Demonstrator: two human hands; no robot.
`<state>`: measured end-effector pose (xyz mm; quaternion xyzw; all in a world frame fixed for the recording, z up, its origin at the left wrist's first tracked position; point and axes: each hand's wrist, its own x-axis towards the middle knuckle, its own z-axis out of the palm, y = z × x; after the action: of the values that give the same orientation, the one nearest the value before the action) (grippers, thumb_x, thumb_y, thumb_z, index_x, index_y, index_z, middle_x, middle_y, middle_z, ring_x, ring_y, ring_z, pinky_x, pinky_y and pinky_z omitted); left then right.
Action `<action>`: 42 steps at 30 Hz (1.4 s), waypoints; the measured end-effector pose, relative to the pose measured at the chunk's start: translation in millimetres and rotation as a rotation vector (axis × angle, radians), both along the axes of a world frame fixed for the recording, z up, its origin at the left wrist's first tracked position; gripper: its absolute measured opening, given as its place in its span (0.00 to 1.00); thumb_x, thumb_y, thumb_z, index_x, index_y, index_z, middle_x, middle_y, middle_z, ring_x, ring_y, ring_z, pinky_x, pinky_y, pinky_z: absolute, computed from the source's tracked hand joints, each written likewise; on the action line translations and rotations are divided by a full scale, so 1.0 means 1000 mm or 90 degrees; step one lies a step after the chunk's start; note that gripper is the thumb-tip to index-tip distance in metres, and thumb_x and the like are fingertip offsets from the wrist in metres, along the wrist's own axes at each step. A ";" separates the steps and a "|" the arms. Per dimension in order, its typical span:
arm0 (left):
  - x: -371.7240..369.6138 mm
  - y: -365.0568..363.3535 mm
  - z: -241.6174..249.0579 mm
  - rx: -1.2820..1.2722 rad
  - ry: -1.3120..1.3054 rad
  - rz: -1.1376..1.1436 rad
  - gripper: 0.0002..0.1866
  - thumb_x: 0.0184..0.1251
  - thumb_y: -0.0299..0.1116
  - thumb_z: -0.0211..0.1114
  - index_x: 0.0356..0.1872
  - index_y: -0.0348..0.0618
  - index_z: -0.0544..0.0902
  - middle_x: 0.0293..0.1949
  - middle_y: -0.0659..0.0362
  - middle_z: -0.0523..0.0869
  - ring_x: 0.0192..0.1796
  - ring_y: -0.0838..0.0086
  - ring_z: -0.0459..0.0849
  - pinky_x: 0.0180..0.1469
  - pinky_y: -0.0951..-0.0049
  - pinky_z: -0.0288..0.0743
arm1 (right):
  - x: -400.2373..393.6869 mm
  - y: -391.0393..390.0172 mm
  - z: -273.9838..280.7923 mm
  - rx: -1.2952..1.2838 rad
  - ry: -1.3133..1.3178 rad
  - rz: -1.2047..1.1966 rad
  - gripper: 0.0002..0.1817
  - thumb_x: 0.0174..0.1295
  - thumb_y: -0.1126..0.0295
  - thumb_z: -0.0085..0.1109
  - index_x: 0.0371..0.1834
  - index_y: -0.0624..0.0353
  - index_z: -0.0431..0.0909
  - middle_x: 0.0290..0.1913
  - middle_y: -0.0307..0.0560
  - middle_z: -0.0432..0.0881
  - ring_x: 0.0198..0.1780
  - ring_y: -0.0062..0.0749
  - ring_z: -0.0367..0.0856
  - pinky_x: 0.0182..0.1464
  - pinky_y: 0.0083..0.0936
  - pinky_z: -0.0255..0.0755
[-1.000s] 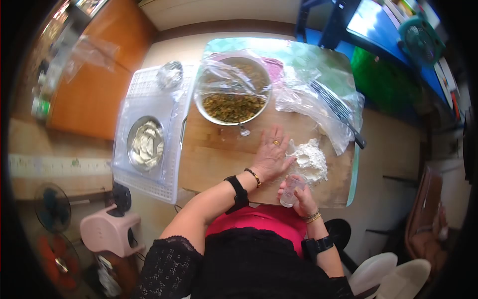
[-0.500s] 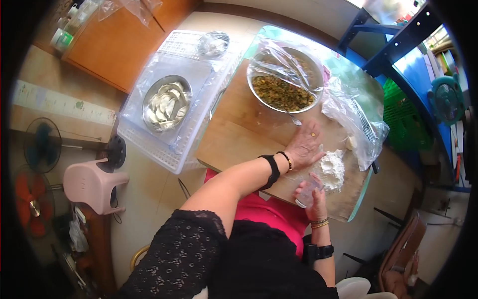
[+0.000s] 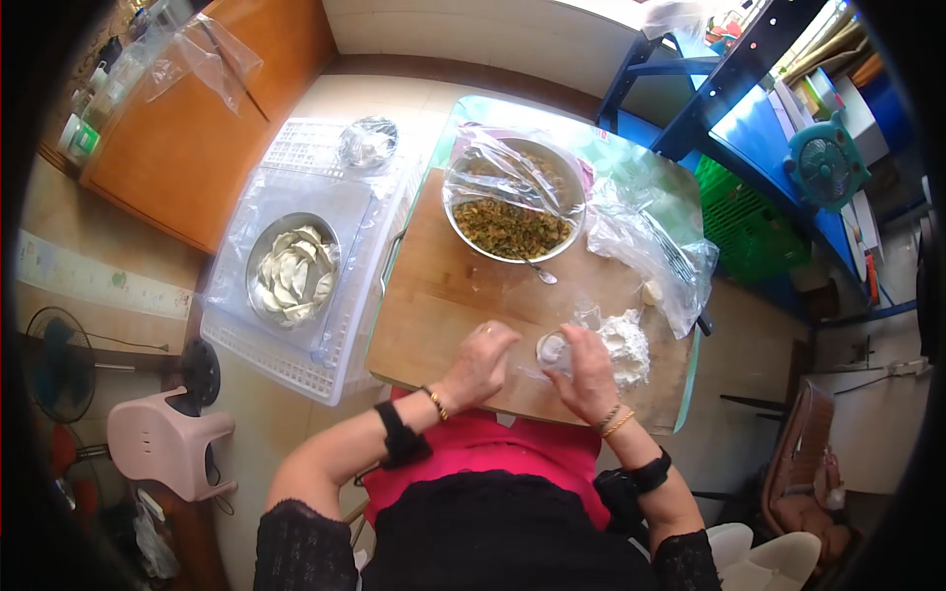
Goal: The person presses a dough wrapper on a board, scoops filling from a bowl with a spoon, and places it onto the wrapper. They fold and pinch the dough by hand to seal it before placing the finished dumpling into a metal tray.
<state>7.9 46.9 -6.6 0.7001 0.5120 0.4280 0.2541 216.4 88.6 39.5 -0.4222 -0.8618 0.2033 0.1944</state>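
My right hand (image 3: 586, 372) is wrapped round a small clear glass or jar (image 3: 554, 351), tilted above the wooden board (image 3: 443, 295), just left of a heap of white flour (image 3: 626, 347). To its left, my left hand (image 3: 480, 364) is over the board's front part with its fingers curled together; anything inside them is hidden. Behind both hands stands a large metal bowl of chopped filling (image 3: 512, 229), partly covered with clear plastic. A spoon (image 3: 542, 275) lies by its front rim. A round pan of folded dumplings (image 3: 294, 271) sits at the left.
The pan rests on a white plastic crate (image 3: 340, 369), with a plastic-covered small bowl (image 3: 369, 143) behind it. Crumpled clear plastic (image 3: 655, 256) lies right of the filling. A pink stool (image 3: 163, 438) stands at the far left, a green crate (image 3: 744, 222) beyond the table's right side.
My left hand has moved left from beside the flour and curled its fingers. My right hand, still round the glass, has turned and shifted toward the board's middle. The camera view has shifted.
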 end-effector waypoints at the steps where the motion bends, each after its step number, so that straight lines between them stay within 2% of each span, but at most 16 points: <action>1: -0.003 -0.007 -0.001 -0.031 -0.022 0.029 0.12 0.58 0.18 0.56 0.43 0.36 0.78 0.41 0.46 0.81 0.46 0.51 0.79 0.50 0.59 0.74 | -0.008 0.000 -0.008 0.001 -0.004 0.002 0.38 0.44 0.71 0.71 0.63 0.62 0.66 0.52 0.57 0.74 0.54 0.56 0.72 0.57 0.43 0.67; 4: -0.005 -0.023 -0.002 -0.082 -0.049 0.071 0.11 0.59 0.19 0.57 0.43 0.35 0.79 0.39 0.47 0.81 0.45 0.52 0.80 0.49 0.59 0.74 | -0.022 -0.002 -0.038 0.071 -0.165 -0.023 0.37 0.51 0.58 0.68 0.63 0.61 0.65 0.56 0.54 0.73 0.56 0.49 0.72 0.56 0.42 0.65; 5: -0.004 -0.027 -0.004 -0.089 -0.055 0.079 0.11 0.59 0.19 0.57 0.43 0.35 0.79 0.39 0.47 0.81 0.45 0.52 0.80 0.49 0.59 0.74 | -0.025 0.000 -0.040 0.066 -0.171 -0.014 0.37 0.51 0.58 0.68 0.63 0.61 0.65 0.56 0.54 0.73 0.56 0.49 0.72 0.56 0.42 0.65; 11: 0.015 -0.012 0.002 -0.092 0.038 0.098 0.16 0.58 0.36 0.67 0.44 0.38 0.79 0.37 0.48 0.79 0.42 0.54 0.80 0.45 0.58 0.72 | -0.024 0.031 -0.044 0.081 -0.027 -0.112 0.43 0.50 0.51 0.71 0.65 0.60 0.64 0.54 0.55 0.74 0.55 0.50 0.73 0.57 0.43 0.65; 13: 0.028 -0.001 0.000 -0.079 0.151 0.068 0.21 0.54 0.44 0.70 0.42 0.40 0.78 0.38 0.48 0.79 0.42 0.56 0.79 0.42 0.60 0.70 | -0.020 0.037 -0.048 -0.031 0.028 -0.209 0.43 0.52 0.54 0.71 0.67 0.62 0.62 0.53 0.57 0.74 0.55 0.51 0.73 0.58 0.43 0.64; 16: 0.044 0.017 -0.010 -0.072 0.188 0.030 0.17 0.53 0.40 0.70 0.38 0.42 0.76 0.38 0.49 0.77 0.43 0.58 0.79 0.42 0.61 0.70 | -0.008 0.038 -0.053 -0.010 0.127 -0.258 0.41 0.55 0.60 0.68 0.70 0.63 0.60 0.54 0.58 0.74 0.55 0.50 0.74 0.59 0.41 0.63; 19: 0.044 0.023 -0.010 -0.059 0.195 -0.006 0.14 0.54 0.33 0.68 0.38 0.42 0.75 0.37 0.50 0.76 0.41 0.57 0.80 0.41 0.60 0.72 | -0.004 0.020 -0.026 0.006 0.089 -0.190 0.39 0.57 0.67 0.65 0.71 0.63 0.58 0.57 0.59 0.73 0.57 0.51 0.73 0.59 0.41 0.62; 21: 0.035 0.021 -0.011 -0.108 0.101 -0.025 0.13 0.54 0.30 0.66 0.40 0.41 0.76 0.38 0.49 0.76 0.40 0.54 0.79 0.41 0.57 0.73 | -0.001 0.005 -0.026 0.017 0.052 -0.149 0.40 0.56 0.67 0.65 0.72 0.63 0.58 0.59 0.58 0.72 0.60 0.51 0.72 0.60 0.42 0.62; 24: 0.025 0.015 -0.018 -0.090 0.010 -0.003 0.15 0.54 0.27 0.64 0.44 0.41 0.76 0.38 0.48 0.77 0.40 0.51 0.79 0.41 0.56 0.74 | -0.015 -0.013 -0.034 0.106 -0.162 -0.027 0.43 0.52 0.62 0.69 0.72 0.59 0.60 0.61 0.55 0.72 0.61 0.49 0.70 0.60 0.42 0.61; 28: 0.022 0.003 -0.011 -0.123 0.047 0.014 0.21 0.54 0.32 0.68 0.49 0.40 0.76 0.40 0.46 0.77 0.40 0.51 0.79 0.42 0.56 0.74 | -0.021 0.014 -0.042 0.118 -0.121 -0.105 0.43 0.52 0.56 0.70 0.70 0.59 0.61 0.57 0.56 0.74 0.57 0.51 0.72 0.56 0.44 0.62; 30: 0.029 0.004 0.008 -0.197 0.094 0.049 0.27 0.51 0.40 0.73 0.51 0.39 0.75 0.42 0.47 0.77 0.41 0.51 0.79 0.43 0.57 0.73 | -0.019 0.026 -0.041 0.121 -0.099 -0.111 0.43 0.52 0.55 0.70 0.69 0.59 0.61 0.56 0.56 0.74 0.54 0.50 0.74 0.55 0.44 0.63; 33: 0.047 0.011 0.007 -0.160 0.149 0.111 0.32 0.47 0.46 0.76 0.51 0.39 0.75 0.43 0.48 0.76 0.43 0.53 0.79 0.44 0.59 0.72 | -0.010 0.040 -0.053 0.079 -0.002 -0.145 0.42 0.53 0.56 0.69 0.69 0.60 0.62 0.53 0.56 0.75 0.49 0.50 0.76 0.54 0.43 0.65; 35: 0.050 0.017 0.004 -0.168 0.186 0.102 0.30 0.49 0.44 0.74 0.50 0.39 0.75 0.43 0.49 0.76 0.43 0.54 0.79 0.45 0.60 0.71 | -0.005 0.041 -0.052 0.035 0.074 -0.176 0.41 0.54 0.58 0.69 0.69 0.61 0.61 0.51 0.57 0.76 0.48 0.50 0.77 0.53 0.43 0.66; 37: 0.049 0.023 -0.005 -0.149 0.240 -0.008 0.24 0.51 0.37 0.72 0.49 0.39 0.75 0.44 0.48 0.76 0.43 0.54 0.79 0.44 0.59 0.72 | 0.000 0.037 -0.036 -0.067 0.111 -0.237 0.40 0.54 0.64 0.68 0.70 0.63 0.61 0.50 0.58 0.77 0.49 0.51 0.78 0.53 0.41 0.67; 39: 0.044 0.026 -0.011 -0.141 0.208 -0.011 0.22 0.52 0.33 0.70 0.48 0.40 0.75 0.44 0.48 0.76 0.43 0.53 0.79 0.44 0.58 0.73 | 0.001 0.029 -0.026 -0.082 0.108 -0.212 0.40 0.54 0.68 0.66 0.71 0.63 0.60 0.53 0.59 0.76 0.51 0.52 0.77 0.54 0.41 0.67; 42: 0.034 0.024 -0.013 -0.124 0.142 0.008 0.19 0.52 0.29 0.68 0.47 0.40 0.76 0.44 0.48 0.76 0.42 0.53 0.79 0.43 0.57 0.74 | -0.005 0.012 -0.026 0.096 -0.037 -0.006 0.40 0.55 0.68 0.64 0.71 0.63 0.59 0.55 0.59 0.74 0.53 0.53 0.73 0.54 0.44 0.66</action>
<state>41.5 71.4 -19.6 0.7120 0.5805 0.2974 0.2602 211.2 100.9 13.8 -0.4159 -0.8781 0.1247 0.2012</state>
